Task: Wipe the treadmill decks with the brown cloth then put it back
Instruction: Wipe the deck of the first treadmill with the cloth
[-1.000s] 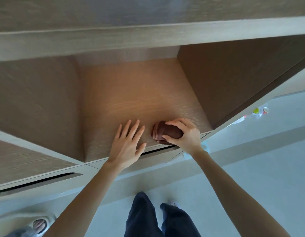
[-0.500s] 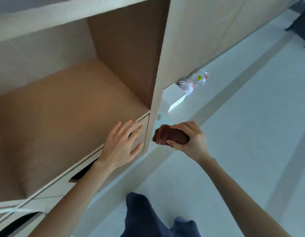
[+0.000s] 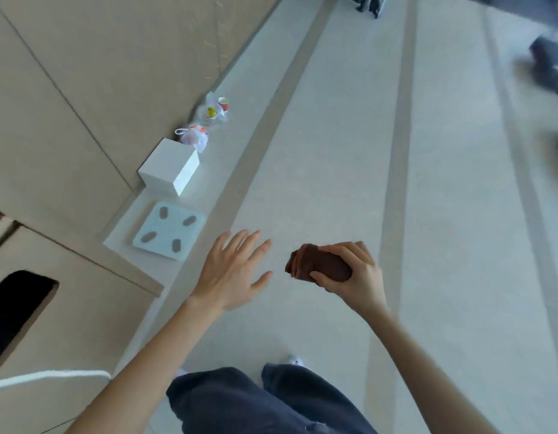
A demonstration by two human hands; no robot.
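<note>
I am carrying the folded brown cloth [image 3: 315, 266], gripped in my right hand [image 3: 354, 278], away from the cabinet [image 3: 83, 89] at left, with my left hand [image 3: 230, 274] released; wiping is pending.

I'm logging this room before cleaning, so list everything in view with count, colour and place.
cabinet: one, light wood, left
bathroom scale: one, pale blue with grey pads, floor beside cabinet
white box: one, white, beyond the scale
plastic bags: two, clear, beyond the box
cup: one, red, beside the far bag
brown cloth: one, brown, folded, held above the floor
left hand: one, open, empty
right hand: one, grips the cloth
trouser legs: two, dark blue, bottom
</note>
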